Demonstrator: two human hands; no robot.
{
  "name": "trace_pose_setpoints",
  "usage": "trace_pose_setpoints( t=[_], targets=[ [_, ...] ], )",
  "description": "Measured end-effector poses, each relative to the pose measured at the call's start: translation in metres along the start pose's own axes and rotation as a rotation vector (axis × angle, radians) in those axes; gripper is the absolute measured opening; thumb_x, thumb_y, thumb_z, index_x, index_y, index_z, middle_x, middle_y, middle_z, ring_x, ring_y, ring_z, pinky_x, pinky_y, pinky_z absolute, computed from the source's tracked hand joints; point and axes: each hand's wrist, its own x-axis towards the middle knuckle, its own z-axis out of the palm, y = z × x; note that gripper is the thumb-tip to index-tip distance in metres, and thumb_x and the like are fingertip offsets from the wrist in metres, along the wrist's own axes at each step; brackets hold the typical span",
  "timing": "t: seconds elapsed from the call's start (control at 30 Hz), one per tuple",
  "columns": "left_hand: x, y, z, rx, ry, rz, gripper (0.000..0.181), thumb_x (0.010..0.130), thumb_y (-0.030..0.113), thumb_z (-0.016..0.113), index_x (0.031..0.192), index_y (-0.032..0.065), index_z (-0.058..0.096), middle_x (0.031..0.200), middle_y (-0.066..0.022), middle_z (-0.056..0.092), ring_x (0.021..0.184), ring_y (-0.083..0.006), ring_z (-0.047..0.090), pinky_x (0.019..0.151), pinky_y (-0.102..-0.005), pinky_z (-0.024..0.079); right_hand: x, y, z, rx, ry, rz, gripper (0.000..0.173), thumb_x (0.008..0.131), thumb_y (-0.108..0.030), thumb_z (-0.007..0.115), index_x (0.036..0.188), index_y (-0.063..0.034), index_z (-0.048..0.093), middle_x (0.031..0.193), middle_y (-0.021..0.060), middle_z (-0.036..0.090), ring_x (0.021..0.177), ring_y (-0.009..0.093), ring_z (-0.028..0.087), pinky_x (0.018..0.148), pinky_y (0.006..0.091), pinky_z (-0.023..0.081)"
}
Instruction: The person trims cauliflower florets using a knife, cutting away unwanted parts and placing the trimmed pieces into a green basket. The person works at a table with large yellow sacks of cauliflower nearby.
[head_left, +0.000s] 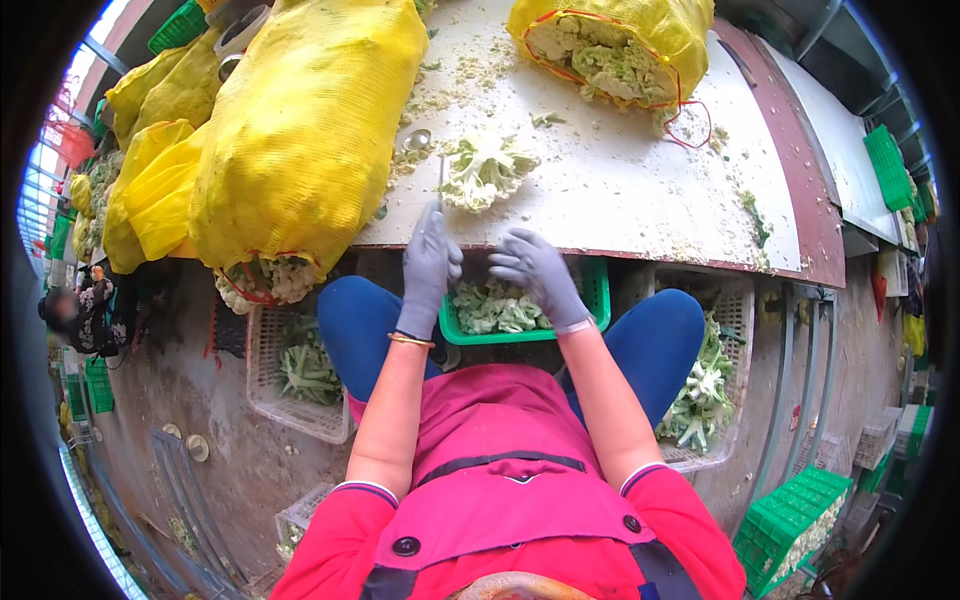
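Note:
My left hand (429, 270), in a grey glove, grips a knife (441, 178) whose thin blade points away from me over the table. The blade's tip is beside a cauliflower head (489, 171) lying stem side up on the white tabletop. Over the table's front edge, my right hand (531, 271), also gloved, has its fingers apart and holds nothing that I can see. Below both hands, between my knees, a green plastic crate (517, 337) holds cut cauliflower florets (499, 309). The table edge hides the crate's far part.
A full yellow mesh sack (307, 127) lies at the left, and another sack (686, 45) opens toward me at the back right. White crates (300, 420) of trimmings flank my legs. A metal bowl (417, 139) sits on the crumb-strewn tabletop (600, 195). A person (82, 311) is far left.

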Motion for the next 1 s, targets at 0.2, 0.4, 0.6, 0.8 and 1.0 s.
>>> trace_pose_setpoints(
  t=[0.2,0.4,0.6,0.8,1.0],
  targets=[
    [0.02,0.037,-0.009,0.219,-0.111,0.026,0.055,0.106,0.04,0.048,0.152,0.0109,0.04,0.062,-0.0017,0.054,0.047,-0.0077,0.046,0.045,-0.0244,0.042,0.104,0.026,0.047,0.287,0.045,-0.008,0.038,0.097,-0.025,0.065,0.122,0.0023,0.058,0.114,0.021,0.063,0.094,0.03,0.068,0.076,0.0382,0.062],
    [0.024,0.047,-0.03,0.722,-0.215,0.112,0.049,0.104,0.04,0.049,0.143,0.01,0.051,0.065,-0.0042,0.057,0.05,-0.014,0.054,0.051,-0.0293,0.048,0.083,-0.001,0.007,-0.244,0.443,-0.281,0.033,0.092,-0.024,0.067,0.112,0.003,0.065,0.096,0.0112,0.068,0.077,0.02,0.068,0.066,0.0327,0.061],
    [0.055,0.013,-0.009,1.39,-0.221,0.772,0.044,0.103,0.038,0.048,0.136,0.01,0.057,0.081,-0.0172,0.069,0.069,-0.0312,0.068,0.065,-0.0433,0.054,0.071,-0.015,0.004,-0.296,0.358,-0.263,0.036,0.091,-0.026,0.071,0.113,0.0031,0.067,0.091,0.0063,0.069,0.07,0.012,0.064,0.059,0.0289,0.057],
    [0.066,0.059,0.011,1.619,-0.414,0.65,0.042,0.105,0.038,0.042,0.126,0.0058,0.059,0.09,-0.0178,0.072,0.076,-0.0339,0.07,0.065,-0.0467,0.055,0.07,-0.021,0.003,-0.375,0.375,-0.324,0.033,0.091,-0.025,0.071,0.108,0.0036,0.067,0.091,0.0086,0.069,0.072,0.013,0.066,0.061,0.0298,0.058],
    [0.098,0.043,0.018,1.548,-0.388,0.5,0.037,0.104,0.038,0.042,0.119,0.0089,0.058,0.097,-0.0191,0.072,0.085,-0.0362,0.071,0.074,-0.0488,0.055,0.075,0.004,0.015,-0.163,0.422,-0.323,0.032,0.091,-0.02,0.069,0.108,0.0059,0.063,0.095,0.0116,0.068,0.075,0.018,0.067,0.064,0.0326,0.06]
  ],
)
